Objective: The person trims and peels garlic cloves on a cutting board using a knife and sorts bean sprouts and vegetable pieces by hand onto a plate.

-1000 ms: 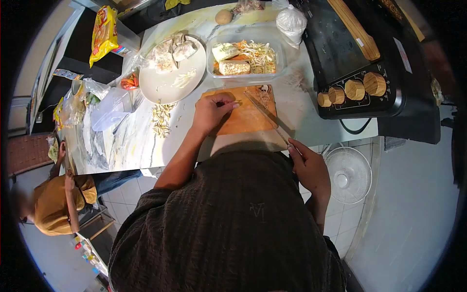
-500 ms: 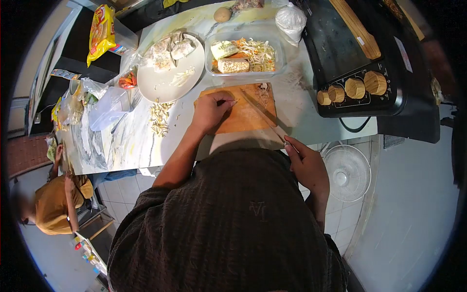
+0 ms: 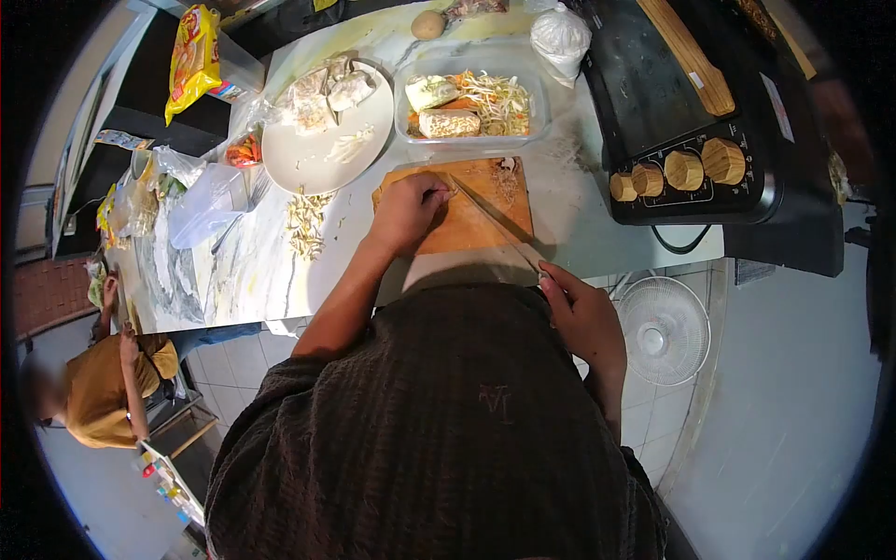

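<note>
The right hand [image 3: 590,322] is closed round the handle of a knife [image 3: 495,219], whose blade slants up and leftward over the wooden cutting board [image 3: 462,241], its tip just beside the fingertips of the left hand [image 3: 409,213]. That left hand, over the board's left part, has thumb and fingers pinched together on a small piece [image 3: 453,186] (too tiny to identify). Thin scraps [image 3: 507,182] lie at the board's far right corner. The board sits on the marble-patterned table [image 3: 261,285], near the edge by the person. Beyond it stands a clear plastic container [image 3: 539,98] holding pale blocks [image 3: 448,123] and bean sprouts [image 3: 509,98]; to its left is a round plate [image 3: 289,170] bearing a bag and some pale pieces. A heap of small slivers [image 3: 306,227] lies on the table between that plate and the left forearm. On the right is a black appliance [image 3: 658,207] with wooden knobs [image 3: 684,171]; far left, another person in a mustard top [image 3: 101,392] is by the table's end.
</note>
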`<action>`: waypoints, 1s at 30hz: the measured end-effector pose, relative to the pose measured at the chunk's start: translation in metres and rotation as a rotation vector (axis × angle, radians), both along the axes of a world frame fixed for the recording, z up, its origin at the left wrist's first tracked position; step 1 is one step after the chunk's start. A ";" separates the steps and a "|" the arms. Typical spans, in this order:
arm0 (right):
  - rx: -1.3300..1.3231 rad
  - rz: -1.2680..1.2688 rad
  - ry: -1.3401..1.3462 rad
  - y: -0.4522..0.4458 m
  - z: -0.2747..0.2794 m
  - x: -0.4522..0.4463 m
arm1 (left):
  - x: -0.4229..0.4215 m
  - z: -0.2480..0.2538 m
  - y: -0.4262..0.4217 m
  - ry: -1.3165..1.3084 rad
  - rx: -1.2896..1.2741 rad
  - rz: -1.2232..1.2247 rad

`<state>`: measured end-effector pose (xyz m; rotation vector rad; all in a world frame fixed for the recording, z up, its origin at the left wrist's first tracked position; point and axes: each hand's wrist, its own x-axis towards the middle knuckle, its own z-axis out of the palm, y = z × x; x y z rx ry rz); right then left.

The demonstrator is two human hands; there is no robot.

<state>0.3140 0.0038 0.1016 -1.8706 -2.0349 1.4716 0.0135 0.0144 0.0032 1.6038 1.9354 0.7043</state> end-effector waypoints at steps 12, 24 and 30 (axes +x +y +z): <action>-0.026 -0.008 -0.013 0.001 -0.001 -0.001 | 0.001 0.003 0.000 -0.024 0.019 0.001; 0.076 0.046 -0.145 -0.001 0.008 -0.005 | -0.008 0.013 -0.002 -0.018 -0.018 -0.016; 0.057 -0.021 -0.041 -0.003 -0.007 0.020 | -0.021 0.053 0.028 -0.313 0.066 -0.032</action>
